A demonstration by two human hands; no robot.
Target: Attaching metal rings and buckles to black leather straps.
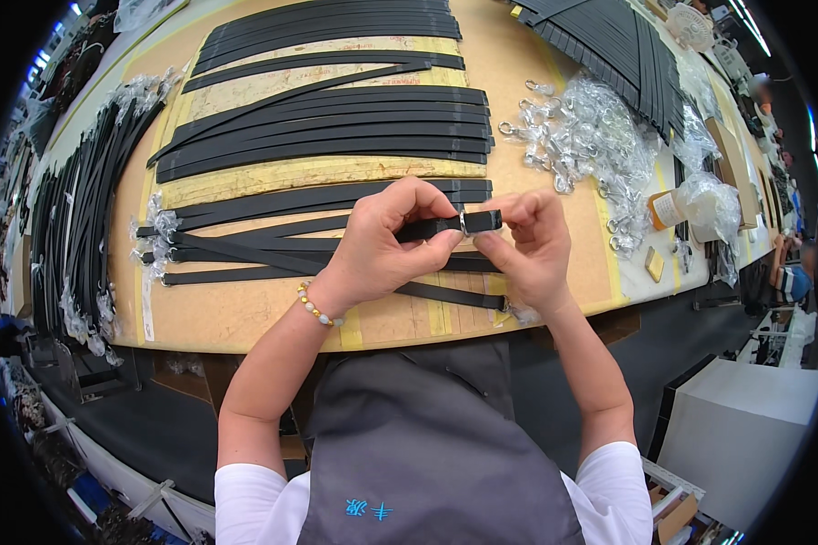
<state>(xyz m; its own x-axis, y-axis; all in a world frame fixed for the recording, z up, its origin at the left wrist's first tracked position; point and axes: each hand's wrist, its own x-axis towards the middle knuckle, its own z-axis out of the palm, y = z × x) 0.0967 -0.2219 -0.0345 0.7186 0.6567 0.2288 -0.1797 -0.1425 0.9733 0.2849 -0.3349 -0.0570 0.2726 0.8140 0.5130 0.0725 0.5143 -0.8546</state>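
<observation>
Black strap (418, 230) sits at the frame's centre, clamped in the left hand (386, 238) beside a silver metal fitting (463, 222). The right hand (538, 250) curls its thumb and fingers about the short end, contact unclear; a loose pinch could let that end slip back out of the fitting.

A tan worktop (218, 320), its edges bowed, above a dark grey floor (659, 338). A large white box-shaped unit (745, 418) stands lower right; bright tube lights (751, 25) glow upper right.
</observation>
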